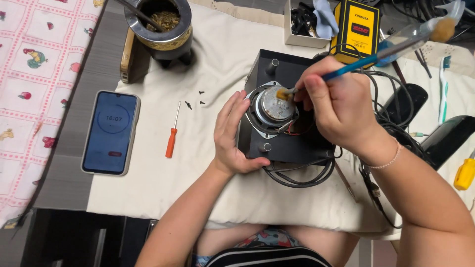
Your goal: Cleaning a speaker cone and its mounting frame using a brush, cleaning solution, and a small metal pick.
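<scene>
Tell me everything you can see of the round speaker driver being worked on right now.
The speaker driver lies back side up in the opening of a black box on the cream cloth. It shows a shiny, metal-looking round magnet at its centre, ringed by a dark frame with a pale rim. Thin red and dark wires leave its lower right edge. The left hand steadies its left side, while the right hand presses the tan bristles of a blue-handled brush onto the magnet's upper edge.
</scene>
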